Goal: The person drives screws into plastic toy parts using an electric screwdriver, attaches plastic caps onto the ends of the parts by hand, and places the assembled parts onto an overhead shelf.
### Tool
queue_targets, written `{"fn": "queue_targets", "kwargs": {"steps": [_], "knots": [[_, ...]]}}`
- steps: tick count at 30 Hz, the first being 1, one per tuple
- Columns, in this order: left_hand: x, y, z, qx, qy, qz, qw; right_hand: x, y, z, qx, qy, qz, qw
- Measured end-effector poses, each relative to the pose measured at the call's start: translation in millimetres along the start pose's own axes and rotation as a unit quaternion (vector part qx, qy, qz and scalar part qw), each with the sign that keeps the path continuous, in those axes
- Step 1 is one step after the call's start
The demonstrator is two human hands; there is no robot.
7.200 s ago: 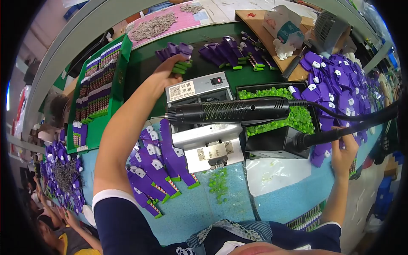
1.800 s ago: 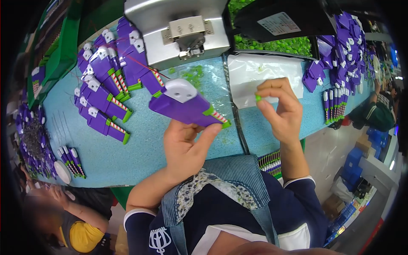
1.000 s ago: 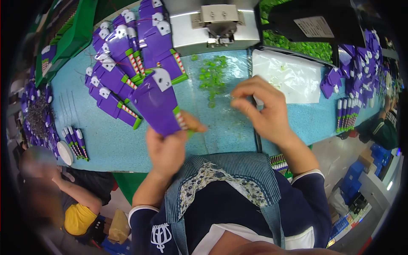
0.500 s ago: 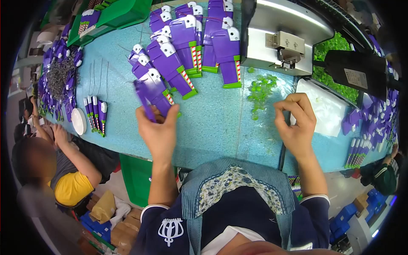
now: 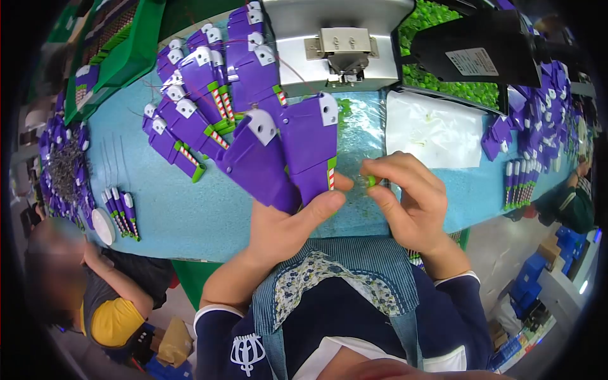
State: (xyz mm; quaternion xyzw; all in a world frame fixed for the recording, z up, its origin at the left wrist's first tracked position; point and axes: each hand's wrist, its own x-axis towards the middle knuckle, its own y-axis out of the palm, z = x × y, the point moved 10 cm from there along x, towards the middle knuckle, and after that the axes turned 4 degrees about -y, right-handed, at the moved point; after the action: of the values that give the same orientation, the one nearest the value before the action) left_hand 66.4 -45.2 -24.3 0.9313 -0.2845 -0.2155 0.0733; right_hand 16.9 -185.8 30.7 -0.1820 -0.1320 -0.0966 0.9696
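My left hand is closed around the lower ends of a purple plastic toy part and a second, similar purple part, which fan apart at the top. Both have a white corner with a hole; a red-and-white striped strip shows on the right one. To its right, my right hand pinches a small green plastic piece between thumb and fingertips, a short gap from the held parts. More purple parts lie overlapped on the blue tabletop behind my left hand.
A metal machine stands at the back, beside a tray of green pieces and a black box-like unit. A white sheet lies right. At left are a green crate, a white dish and a seated person.
My left hand has lifted purple parts off the pile and brought them toward me, to the right. My right hand has moved left and now shows a green piece. The view has shifted right.
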Motion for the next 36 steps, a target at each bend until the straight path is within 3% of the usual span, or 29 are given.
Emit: {"fn": "queue_targets", "kwargs": {"steps": [2,4,6,8,10,21,24,26,28,31,35,36], "knots": [[6,6,4,-0.011,-0.009,0.018,1.000,-2,2,2,-0.014,-0.006,-0.012,1.000],[8,6,14,-0.024,-0.029,0.018,0.999,-6,3,15,-0.028,-0.091,-0.040,0.995],[7,4,21,-0.039,-0.048,0.016,0.998,-8,7,14,-0.015,-0.078,-0.050,0.996],[5,3,31,-0.138,-0.102,0.022,0.985,-7,4,11,-0.008,-0.066,-0.063,0.996],[4,5,32,-0.148,-0.106,0.028,0.983,-3,8,13,-0.029,-0.092,-0.014,0.995],[6,13,35,-0.134,-0.122,0.027,0.983,-6,3,-1,0.046,-0.053,0.001,0.998],[7,14,34,-0.147,-0.099,0.024,0.984,-7,4,-12,0.097,-0.014,0.022,0.995],[10,15,30,-0.078,-0.058,0.046,0.994,-8,2,-17,0.113,0.011,0.025,0.993],[12,21,30,-0.060,-0.064,0.055,0.995,-9,-2,-14,0.070,0.003,0.054,0.996],[12,25,29,-0.035,-0.046,0.052,0.997,-11,-23,-15,-0.006,-0.004,0.009,1.000],[11,14,32,-0.095,-0.021,0.019,0.995,-16,-79,-41,-0.307,0.002,-0.095,0.947],[11,14,35,-0.095,-0.022,0.020,0.995,-17,-82,-47,-0.307,0.004,-0.095,0.947]]}}
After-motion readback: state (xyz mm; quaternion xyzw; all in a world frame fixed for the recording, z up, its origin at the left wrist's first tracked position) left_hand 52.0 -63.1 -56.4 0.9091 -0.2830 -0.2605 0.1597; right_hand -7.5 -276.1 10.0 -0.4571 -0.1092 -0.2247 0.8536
